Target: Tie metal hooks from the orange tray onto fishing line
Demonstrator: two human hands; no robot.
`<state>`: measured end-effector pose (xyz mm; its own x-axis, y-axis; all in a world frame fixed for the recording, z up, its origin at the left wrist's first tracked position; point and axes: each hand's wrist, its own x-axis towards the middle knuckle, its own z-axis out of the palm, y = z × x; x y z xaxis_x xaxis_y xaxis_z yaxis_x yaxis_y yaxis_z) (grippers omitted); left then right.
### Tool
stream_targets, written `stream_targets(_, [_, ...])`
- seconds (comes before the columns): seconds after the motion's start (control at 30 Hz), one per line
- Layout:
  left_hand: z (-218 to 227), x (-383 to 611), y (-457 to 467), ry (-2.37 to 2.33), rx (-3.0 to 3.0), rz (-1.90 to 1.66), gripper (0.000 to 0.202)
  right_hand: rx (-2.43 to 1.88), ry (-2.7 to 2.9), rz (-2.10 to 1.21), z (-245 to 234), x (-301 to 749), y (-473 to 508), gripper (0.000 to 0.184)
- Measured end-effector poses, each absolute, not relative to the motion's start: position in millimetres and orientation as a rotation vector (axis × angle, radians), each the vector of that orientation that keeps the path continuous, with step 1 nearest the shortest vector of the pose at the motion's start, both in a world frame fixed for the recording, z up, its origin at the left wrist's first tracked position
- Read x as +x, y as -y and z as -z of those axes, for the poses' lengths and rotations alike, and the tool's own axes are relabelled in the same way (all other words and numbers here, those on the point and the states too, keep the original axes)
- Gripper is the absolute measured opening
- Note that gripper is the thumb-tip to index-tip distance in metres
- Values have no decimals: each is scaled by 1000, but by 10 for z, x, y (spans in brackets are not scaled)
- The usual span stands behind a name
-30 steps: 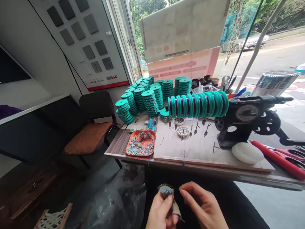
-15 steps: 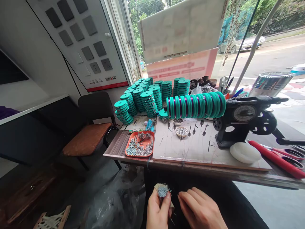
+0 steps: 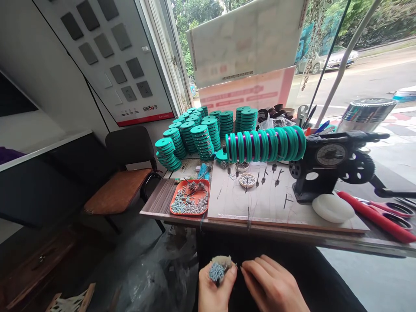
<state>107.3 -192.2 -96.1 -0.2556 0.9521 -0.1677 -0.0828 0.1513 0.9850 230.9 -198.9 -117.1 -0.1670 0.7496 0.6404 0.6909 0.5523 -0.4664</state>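
Grey-blue bundle [image 3: 217,272] had dipped, clasped in the left hand [image 3: 216,295]; the right hand [image 3: 274,279] curled nearby, any pinch unclear.

Slim gap between left hand [image 3: 217,284] and right hand [image 3: 275,284]; open air to table edge [image 3: 159,216]. Beyond: dark posts [image 3: 277,182], seemingly upright, stud board [image 3: 227,209]; hand-cranked winder [image 3: 330,154] blocks right, teal spool stacks [image 3: 202,144] back left.

Tabletop [image 3: 156,201] sighted beyond the left hand [image 3: 215,289]. Orange tray [image 3: 208,197] set ahead, slightly left of it; green spools [image 3: 202,143] stacked farther off; pale board [image 3: 227,203] laid ahead of the right hand [image 3: 276,284].
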Motion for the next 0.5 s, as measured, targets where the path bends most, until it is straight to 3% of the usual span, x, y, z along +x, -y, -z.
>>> stream_targets(0.07, [986,1055,1924,-1438,850,-1311,35,-1174,1861,-150,1151,2323,1991,17])
stream_targets(0.33, [1069,1027,1949,-1283,812,-1131,40,-1176,2069,-37,1071,2351,1926,40])
stream_targets(0.5, [887,907,1777,-1361,930,-1361,40,-1081,2146,-23,1214,2304,1963,60])
